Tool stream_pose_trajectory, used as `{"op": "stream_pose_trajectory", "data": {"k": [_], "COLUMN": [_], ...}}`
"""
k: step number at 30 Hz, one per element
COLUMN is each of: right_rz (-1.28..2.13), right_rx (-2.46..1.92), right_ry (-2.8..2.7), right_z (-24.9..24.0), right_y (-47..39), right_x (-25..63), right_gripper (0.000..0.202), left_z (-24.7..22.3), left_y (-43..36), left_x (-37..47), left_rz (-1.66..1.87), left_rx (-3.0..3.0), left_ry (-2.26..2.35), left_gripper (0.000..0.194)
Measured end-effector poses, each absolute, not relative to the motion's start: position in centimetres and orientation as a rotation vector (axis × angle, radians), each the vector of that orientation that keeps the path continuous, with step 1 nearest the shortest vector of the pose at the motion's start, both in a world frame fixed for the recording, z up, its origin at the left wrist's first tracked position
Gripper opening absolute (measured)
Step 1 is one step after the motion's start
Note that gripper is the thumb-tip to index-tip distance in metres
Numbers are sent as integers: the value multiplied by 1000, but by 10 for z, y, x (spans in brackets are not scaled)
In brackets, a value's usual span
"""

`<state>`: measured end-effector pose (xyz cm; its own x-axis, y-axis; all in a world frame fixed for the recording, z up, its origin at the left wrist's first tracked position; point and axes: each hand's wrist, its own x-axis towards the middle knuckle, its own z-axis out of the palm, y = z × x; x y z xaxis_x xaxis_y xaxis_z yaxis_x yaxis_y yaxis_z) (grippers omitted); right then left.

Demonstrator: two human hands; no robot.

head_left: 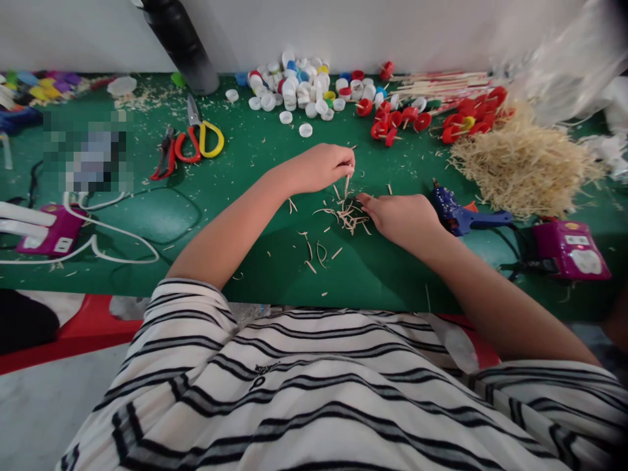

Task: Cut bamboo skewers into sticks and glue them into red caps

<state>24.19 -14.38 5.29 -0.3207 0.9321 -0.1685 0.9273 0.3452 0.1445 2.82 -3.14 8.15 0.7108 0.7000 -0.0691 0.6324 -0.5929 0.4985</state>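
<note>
At the middle of the green table (265,261), my left hand (326,167) is closed in a pinch on a thin wooden strip (347,186) that points down. My right hand (402,216) is to its right and slightly lower, its fingers pressed together at a small dark object (354,203) that is too small to make out. Pale wood shavings (350,219) lie in a small heap under and between both hands. More curled bits (321,254) are scattered nearer my body.
Plastic bottle caps (304,88), red caps on sticks (392,121) and a black bottle (181,46) stand at the back. Scissors (199,137) and red pliers (165,154) lie left. Right are a blue glue gun (458,212), a straw-coloured shavings pile (527,163) and a magenta power box (572,250).
</note>
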Motion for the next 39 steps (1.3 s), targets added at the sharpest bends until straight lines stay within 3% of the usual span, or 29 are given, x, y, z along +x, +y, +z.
{"op": "stream_pose_trajectory", "data": {"k": [17,39], "right_rz": [20,16], "right_rx": [1863,1731], "right_ry": [2456,2379], "right_z": [56,60], "right_y": [-135,-137], "right_x": [238,239], "right_gripper": [56,53], "left_z": [78,82], "left_y": [-28,-33], "left_x": [26,27], "left_rz": [174,164], "left_rx": [2446,2437], "left_ry": [981,1023], "left_gripper": [32,29]}}
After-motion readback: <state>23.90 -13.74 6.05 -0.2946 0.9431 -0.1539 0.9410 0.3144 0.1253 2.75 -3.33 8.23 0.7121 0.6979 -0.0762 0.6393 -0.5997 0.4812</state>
